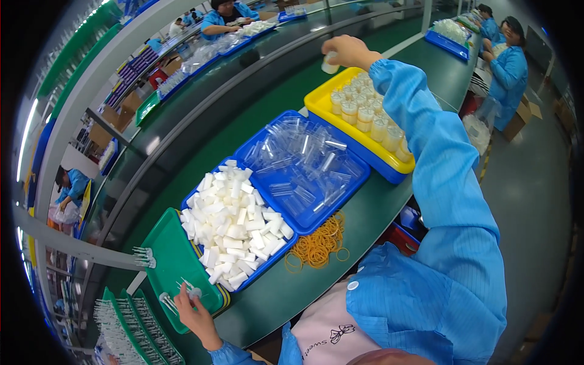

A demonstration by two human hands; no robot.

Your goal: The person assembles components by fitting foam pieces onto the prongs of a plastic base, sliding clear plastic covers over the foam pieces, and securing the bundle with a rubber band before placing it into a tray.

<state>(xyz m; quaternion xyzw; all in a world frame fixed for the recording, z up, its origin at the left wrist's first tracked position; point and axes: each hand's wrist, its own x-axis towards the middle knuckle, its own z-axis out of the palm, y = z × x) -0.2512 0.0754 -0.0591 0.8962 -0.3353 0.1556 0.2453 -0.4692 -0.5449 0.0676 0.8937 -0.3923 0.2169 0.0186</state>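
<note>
Head view: the right hand [351, 51] is at the top centre, its thumb and fingers pinching a small pale translucent cylinder [330, 63], which hangs just above the far corner of a yellow rectangular plastic tray [322, 109]. The fingers partly cover the cylinder; its upper end cannot be inspected. The yellow tray contains upright whitish-yellow capped cylinders [363, 117], some hidden behind the blue right sleeve [420, 109]. It sits on a blue plastic tray [393, 176], of which only the near edge shows.

The left hand [198, 315] is at the lower left, fingers extended over a green plastic tray [163, 240], beside clusters of clear plastic pieces with thin white prongs [169, 302]. Whether it pinches any of them cannot be told.

Between the hands, one blue tray [291, 212] holds loose clear plastic tubes [304, 146], overlapping and hard to separate; the adjoining one bears heaped white foam-like blocks [237, 225], concealing its bottom. A tangle of orange rubber bands [320, 243] lies on the green surface [365, 213] beside both.
</note>
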